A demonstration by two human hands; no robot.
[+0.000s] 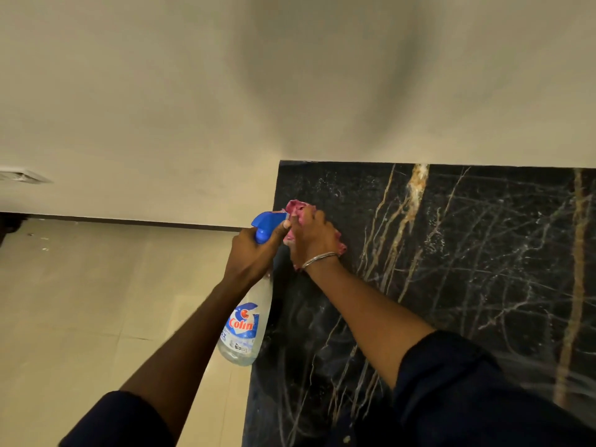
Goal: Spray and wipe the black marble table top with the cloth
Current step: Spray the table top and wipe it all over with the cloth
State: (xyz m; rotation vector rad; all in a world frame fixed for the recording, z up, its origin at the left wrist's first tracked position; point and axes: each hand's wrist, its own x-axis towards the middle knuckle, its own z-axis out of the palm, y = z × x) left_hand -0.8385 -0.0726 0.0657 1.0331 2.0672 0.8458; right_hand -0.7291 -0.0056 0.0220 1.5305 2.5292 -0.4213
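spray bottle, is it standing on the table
No, the left hand holds the spray bottle up by its neck, beside the table top edge.

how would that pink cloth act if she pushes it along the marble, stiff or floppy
Likely floppy: the pink cloth bunches in crumpled folds under the right hand. It should glide easily, since the black marble top looks polished. Probably light; its edges stick out past the fingers.
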